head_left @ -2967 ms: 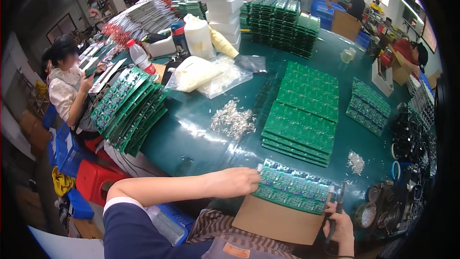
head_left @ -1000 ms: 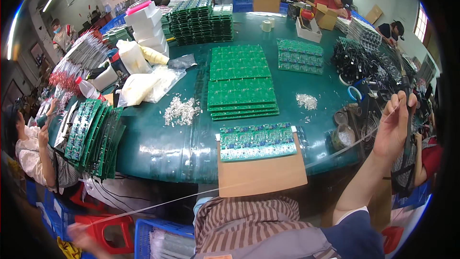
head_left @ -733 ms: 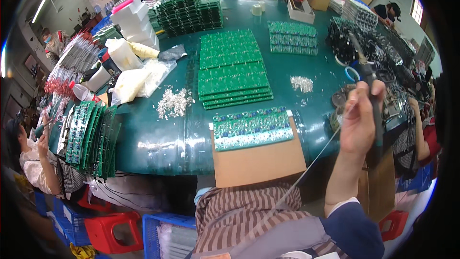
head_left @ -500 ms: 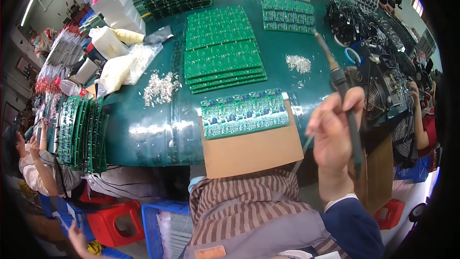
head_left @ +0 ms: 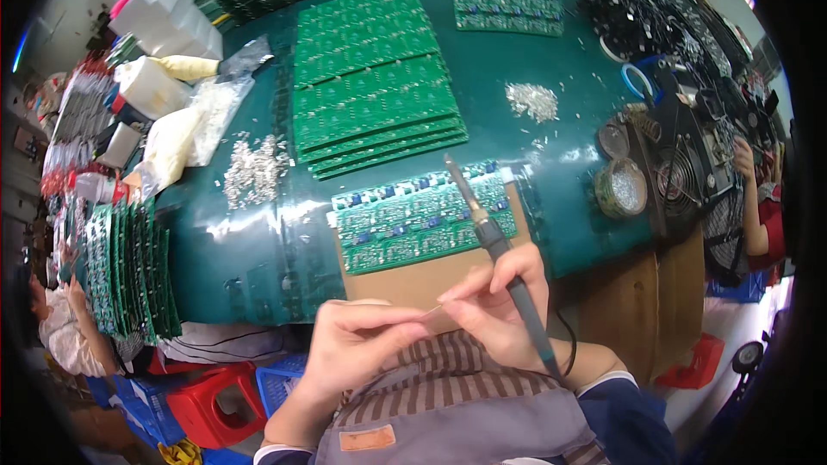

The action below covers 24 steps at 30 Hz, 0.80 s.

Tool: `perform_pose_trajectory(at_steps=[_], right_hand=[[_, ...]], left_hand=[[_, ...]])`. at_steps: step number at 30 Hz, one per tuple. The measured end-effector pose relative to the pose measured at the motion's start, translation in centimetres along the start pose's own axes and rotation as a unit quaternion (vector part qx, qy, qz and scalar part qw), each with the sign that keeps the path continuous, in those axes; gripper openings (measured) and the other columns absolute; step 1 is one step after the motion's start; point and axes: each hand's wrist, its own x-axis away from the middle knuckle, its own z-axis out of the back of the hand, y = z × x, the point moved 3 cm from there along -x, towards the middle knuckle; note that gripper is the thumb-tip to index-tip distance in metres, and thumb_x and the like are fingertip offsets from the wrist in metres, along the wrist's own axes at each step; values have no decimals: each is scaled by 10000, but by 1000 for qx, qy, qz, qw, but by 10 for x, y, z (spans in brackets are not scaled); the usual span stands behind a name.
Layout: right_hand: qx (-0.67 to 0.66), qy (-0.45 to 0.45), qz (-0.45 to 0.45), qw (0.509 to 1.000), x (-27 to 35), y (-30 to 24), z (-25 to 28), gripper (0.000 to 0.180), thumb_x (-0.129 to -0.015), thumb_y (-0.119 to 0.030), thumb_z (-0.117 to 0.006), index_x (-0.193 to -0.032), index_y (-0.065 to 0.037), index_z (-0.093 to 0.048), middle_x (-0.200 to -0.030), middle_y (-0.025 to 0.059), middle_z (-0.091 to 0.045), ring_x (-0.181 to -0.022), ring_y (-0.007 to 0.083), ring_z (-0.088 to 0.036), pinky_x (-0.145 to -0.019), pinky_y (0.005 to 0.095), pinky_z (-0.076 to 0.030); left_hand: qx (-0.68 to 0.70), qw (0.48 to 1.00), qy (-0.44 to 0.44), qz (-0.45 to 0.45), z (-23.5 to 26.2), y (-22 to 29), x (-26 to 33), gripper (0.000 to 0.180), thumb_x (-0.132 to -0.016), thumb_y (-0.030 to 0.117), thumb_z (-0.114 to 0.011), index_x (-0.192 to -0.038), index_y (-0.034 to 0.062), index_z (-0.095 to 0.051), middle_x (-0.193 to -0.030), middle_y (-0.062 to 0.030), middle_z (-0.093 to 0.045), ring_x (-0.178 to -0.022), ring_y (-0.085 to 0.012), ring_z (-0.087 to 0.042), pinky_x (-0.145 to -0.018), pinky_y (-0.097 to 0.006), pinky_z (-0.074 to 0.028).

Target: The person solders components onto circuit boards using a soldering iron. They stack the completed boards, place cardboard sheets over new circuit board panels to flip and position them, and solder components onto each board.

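My right hand (head_left: 508, 310) grips a soldering iron (head_left: 494, 239), its metal tip pointing up and away over a green circuit board panel (head_left: 413, 228). Between my right thumb and index finger is one end of a thin, wire-like strand (head_left: 433, 311). The fingertips of my left hand (head_left: 362, 340) pinch the strand's other end. Both hands are close together at the near edge of a brown cardboard sheet (head_left: 392, 282), under the panel. Small blue and white components fill the panel.
Beyond the panel rises a stack of green boards (head_left: 370, 77). Small white parts lie in a left pile (head_left: 256, 172) and a right pile (head_left: 531, 102). Upright boards (head_left: 129, 271) line the left edge. A round tin (head_left: 622, 188) stands beside a fan (head_left: 676, 181) at right.
My left hand has come in from the lower left to meet the right at the strand. My right hand, holding the iron, has moved down and left. The view has shifted.
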Motion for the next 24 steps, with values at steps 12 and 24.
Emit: perform_pose_trajectory(at_steps=[12, 24], right_hand=[[291, 123, -11, 949, -10, -17, 95, 233, -974, -173, -562, -1105, -31, -433, -856, 145, -669, -736, 123, -633, -635, 230, -490], [472, 169, -75, 862, -11, -39, 117, 256, -762, 12, -680, -1015, 38, -651, -821, 124, -690, -722, 157, -688, -656, 248, -533]], left_hand=[[-410, 857, 193, -244, -16, 38, -89, 139, -735, -32, -751, -846, 51, -730, -658, -36, -643, -519, -88, -511, -462, -241, -361], [-555, 747, 106, -349, -70, -23, -133, 154, -770, 62, -728, -859, 105, -610, -574, 7, -498, -503, -142, -499, -441, -294, -402]])
